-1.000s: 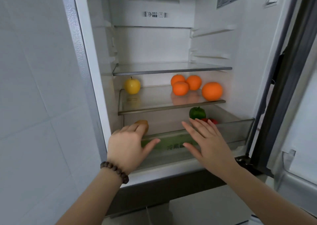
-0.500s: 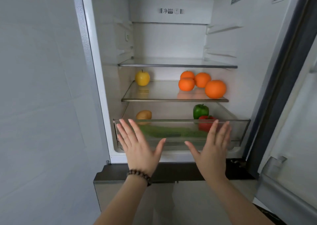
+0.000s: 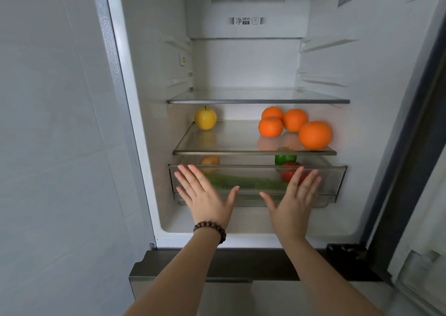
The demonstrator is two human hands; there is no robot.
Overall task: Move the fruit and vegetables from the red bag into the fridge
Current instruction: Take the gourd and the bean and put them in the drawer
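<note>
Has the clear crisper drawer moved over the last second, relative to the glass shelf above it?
Yes. The drawer has slid inward: its front rim now sits nearly under the glass shelf's front edge, pushed by the left hand and right hand.

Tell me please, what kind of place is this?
Probably a home kitchen: an open white fridge with round oranges on a glass shelf, beside a pale tiled wall.

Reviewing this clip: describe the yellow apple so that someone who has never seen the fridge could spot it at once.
Inside the open white fridge, find the lower glass shelf, just above the clear plastic drawer. At its back left corner stands the round yellow apple with a short dark stem. It stands alone, well apart from the four round oranges clustered on the right.
</note>
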